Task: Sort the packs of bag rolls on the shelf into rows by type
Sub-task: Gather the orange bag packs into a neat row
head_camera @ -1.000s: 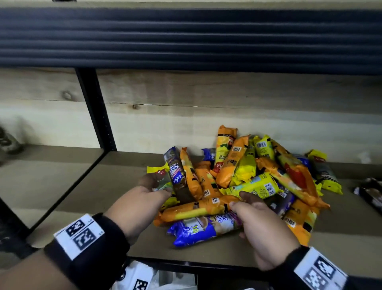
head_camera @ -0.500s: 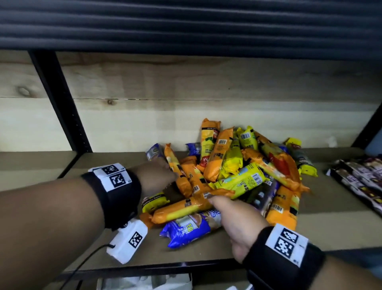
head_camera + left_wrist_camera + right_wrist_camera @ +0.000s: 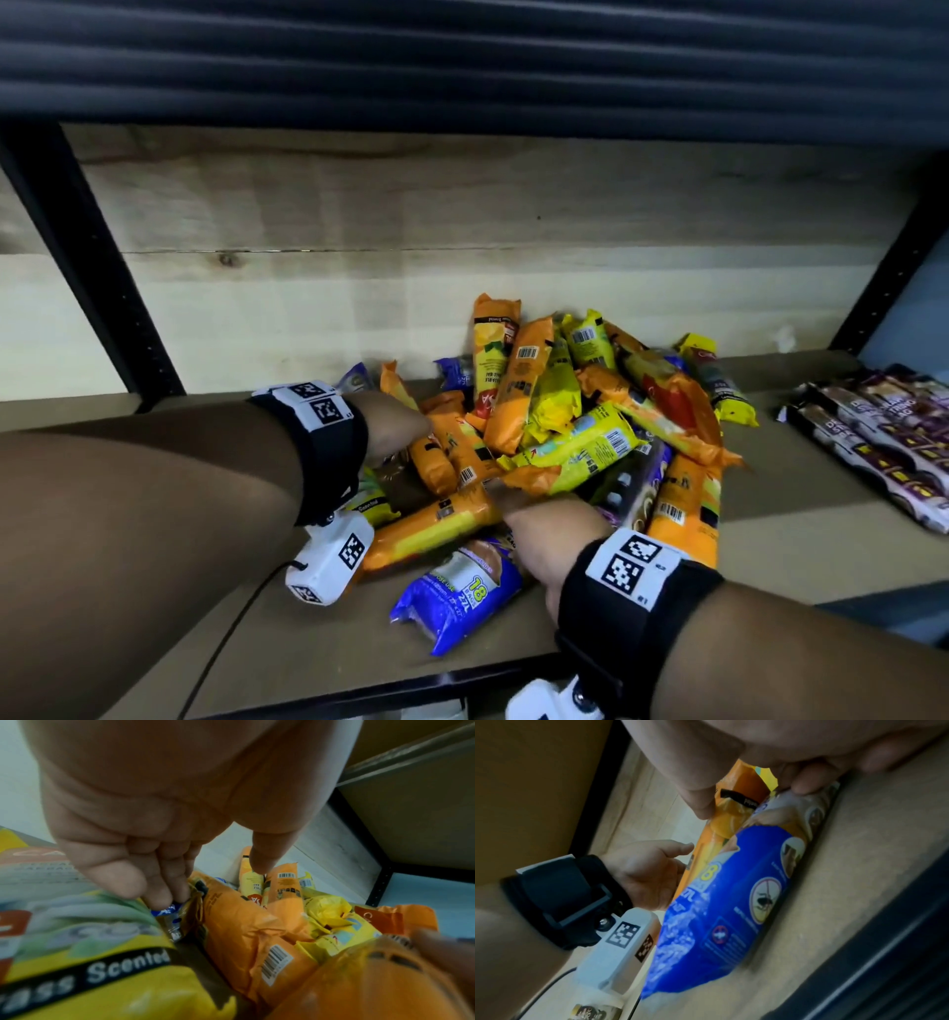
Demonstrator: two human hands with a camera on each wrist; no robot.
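Note:
A jumbled pile of bag-roll packs (image 3: 560,406), orange, yellow, blue and brown, lies mid-shelf against the wooden back wall. My left hand (image 3: 395,426) reaches into the pile's left side. Its fingertips (image 3: 162,898) touch the end of a blue-and-brown pack (image 3: 172,923), wedged between a yellow-green pack (image 3: 102,963) and an orange one, with the thumb held apart. My right hand (image 3: 544,529) pinches the right end of a long orange pack (image 3: 431,529) at the front of the pile. A blue pack (image 3: 457,591) lies just under it, nearest the shelf edge.
A tidy row of dark purple-brown packs (image 3: 873,442) lies at the right end of the shelf (image 3: 287,647). Black uprights (image 3: 97,277) stand at both sides. Bare board shows left of the pile and along the front edge.
My left arm has reached forward and right, deeper into the pile; the blue-and-brown pack it held up a second ago now lies down among the others. The right hand stays on the orange pack.

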